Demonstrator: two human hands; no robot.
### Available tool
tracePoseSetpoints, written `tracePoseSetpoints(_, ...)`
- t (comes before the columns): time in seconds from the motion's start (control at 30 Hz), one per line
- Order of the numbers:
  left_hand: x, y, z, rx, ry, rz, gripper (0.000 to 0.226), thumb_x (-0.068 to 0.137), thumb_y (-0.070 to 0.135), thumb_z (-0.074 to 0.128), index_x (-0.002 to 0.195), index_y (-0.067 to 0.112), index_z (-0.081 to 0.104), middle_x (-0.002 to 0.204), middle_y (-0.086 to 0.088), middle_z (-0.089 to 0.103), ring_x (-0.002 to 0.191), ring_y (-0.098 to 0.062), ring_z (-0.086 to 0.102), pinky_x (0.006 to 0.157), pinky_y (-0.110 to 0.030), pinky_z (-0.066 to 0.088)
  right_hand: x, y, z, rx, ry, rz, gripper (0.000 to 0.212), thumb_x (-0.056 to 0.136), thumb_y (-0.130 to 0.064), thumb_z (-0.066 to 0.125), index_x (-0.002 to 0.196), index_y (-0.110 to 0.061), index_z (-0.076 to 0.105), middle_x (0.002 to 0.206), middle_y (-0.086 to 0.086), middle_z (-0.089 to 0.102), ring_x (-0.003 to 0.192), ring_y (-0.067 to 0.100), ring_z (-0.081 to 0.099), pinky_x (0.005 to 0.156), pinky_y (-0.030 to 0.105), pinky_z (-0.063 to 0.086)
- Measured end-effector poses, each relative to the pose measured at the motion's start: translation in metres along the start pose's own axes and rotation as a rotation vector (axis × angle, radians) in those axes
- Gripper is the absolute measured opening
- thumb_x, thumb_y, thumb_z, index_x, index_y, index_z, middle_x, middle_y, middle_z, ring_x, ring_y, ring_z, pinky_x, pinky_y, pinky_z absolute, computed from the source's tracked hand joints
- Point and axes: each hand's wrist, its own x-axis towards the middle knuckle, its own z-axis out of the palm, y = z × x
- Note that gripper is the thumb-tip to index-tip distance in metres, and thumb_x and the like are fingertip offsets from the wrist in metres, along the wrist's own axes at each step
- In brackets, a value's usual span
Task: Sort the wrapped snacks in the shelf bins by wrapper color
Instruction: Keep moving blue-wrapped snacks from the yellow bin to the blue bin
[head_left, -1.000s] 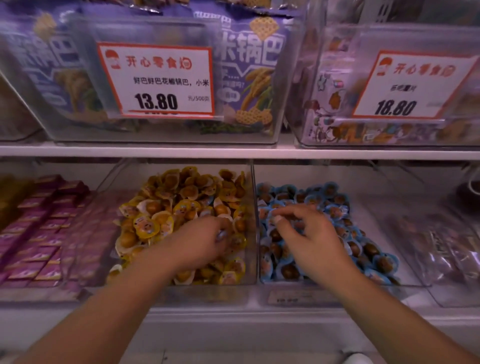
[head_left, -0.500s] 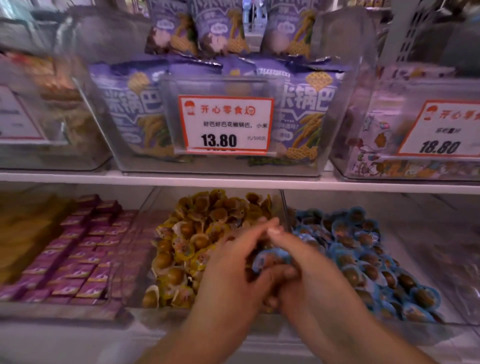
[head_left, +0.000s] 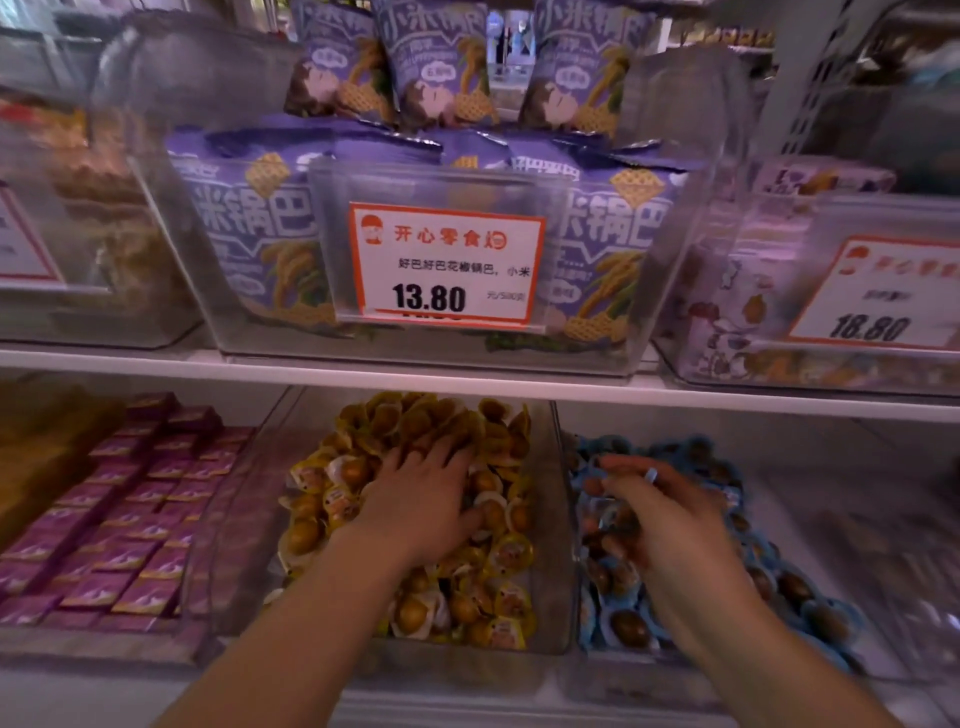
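Observation:
On the lower shelf, a clear bin (head_left: 562, 571) holds several yellow-wrapped snacks (head_left: 498, 556). My left hand (head_left: 421, 501) lies flat on this pile with fingers spread. To the right, another clear bin (head_left: 623, 662) holds several blue-wrapped snacks (head_left: 810, 618). Over its left part, my right hand (head_left: 670, 530) curls its fingers and thumb round a blue-wrapped snack (head_left: 615, 517); motion blur smears the grip. A ring shows on one right finger.
Purple boxed snacks (head_left: 130, 525) fill the lower shelf at left. The white shelf board (head_left: 467, 387) above carries a clear bin of purple bags (head_left: 249, 234) with a 13.80 price tag (head_left: 447, 265), and more bins on either side.
My hands met in the middle with a blue-wrapped snack between them, then parted. The left went back onto the yellow pile and the right moved over the blue bin. The view tilted up.

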Motion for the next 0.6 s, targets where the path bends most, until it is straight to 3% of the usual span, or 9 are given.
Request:
tracePoseSetpoints(0.13, -0.003, -0.006, -0.002, 0.07, -0.059, 0.028, 0.085, 0.073, 0.075, 0.036, 0.146, 0.032, 0.032, 0.144, -0.002, 0.038, 0.132, -0.029, 0.038, 0.11, -0.045, 0.026, 0.001, 0.005, -0.002, -0.071, -0.028, -0.009, 0.014, 0.089, -0.013, 0.065, 0.086, -0.024, 0.074, 0.074, 0.007, 0.073, 0.057, 0.027, 0.067, 0.041, 0.03, 0.042)
tracePoseSetpoints(0.23, -0.012, -0.005, -0.008, 0.059, -0.047, 0.057, 0.081, 0.066, 0.074, 0.041, 0.134, 0.031, 0.045, 0.127, 0.004, 0.047, 0.117, -0.023, 0.049, 0.102, -0.041, 0.033, -0.002, 0.003, -0.003, -0.129, -0.065, -0.037, 0.018, 0.09, -0.018, 0.065, 0.084, -0.033, 0.073, 0.073, 0.005, 0.073, 0.059, 0.028, 0.068, 0.047, 0.034, 0.047)
tracePoseSetpoints(0.3, -0.018, -0.008, -0.013, -0.026, -0.007, 0.091, 0.063, 0.069, 0.07, 0.051, 0.121, 0.035, 0.051, 0.113, 0.009, 0.051, 0.105, -0.017, 0.055, 0.09, -0.034, 0.039, -0.003, 0.003, -0.004, -0.131, -0.083, -0.053, 0.018, 0.091, -0.021, 0.064, 0.084, -0.035, 0.072, 0.076, 0.003, 0.074, 0.06, 0.025, 0.069, 0.048, 0.035, 0.048)
tracePoseSetpoints(0.43, -0.037, -0.018, -0.017, -0.316, 0.075, 0.158, 0.014, 0.078, 0.038, 0.06, 0.09, 0.043, 0.055, 0.095, 0.02, 0.054, 0.089, -0.006, 0.06, 0.073, -0.021, 0.048, -0.001, 0.003, -0.006, -0.117, -0.074, -0.085, 0.016, 0.089, -0.019, 0.065, 0.086, -0.033, 0.072, 0.081, 0.006, 0.075, 0.059, 0.023, 0.068, 0.049, 0.035, 0.048)
tracePoseSetpoints(0.47, -0.041, -0.021, -0.018, -0.351, 0.094, 0.146, 0.013, 0.078, 0.035, 0.06, 0.086, 0.044, 0.056, 0.092, 0.022, 0.054, 0.087, -0.003, 0.06, 0.072, -0.019, 0.048, 0.0, 0.004, -0.006, -0.121, -0.072, -0.088, 0.015, 0.089, -0.02, 0.065, 0.087, -0.033, 0.072, 0.081, 0.006, 0.075, 0.059, 0.025, 0.067, 0.051, 0.037, 0.048)
tracePoseSetpoints(0.6, -0.051, -0.025, -0.021, -0.36, 0.129, 0.083, 0.012, 0.082, 0.03, 0.065, 0.086, 0.04, 0.06, 0.086, 0.019, 0.054, 0.077, -0.003, 0.059, 0.072, -0.032, 0.052, 0.0, 0.005, -0.002, -0.123, -0.06, -0.101, 0.013, 0.089, -0.019, 0.065, 0.088, -0.03, 0.072, 0.081, 0.009, 0.074, 0.058, 0.023, 0.066, 0.052, 0.038, 0.048)
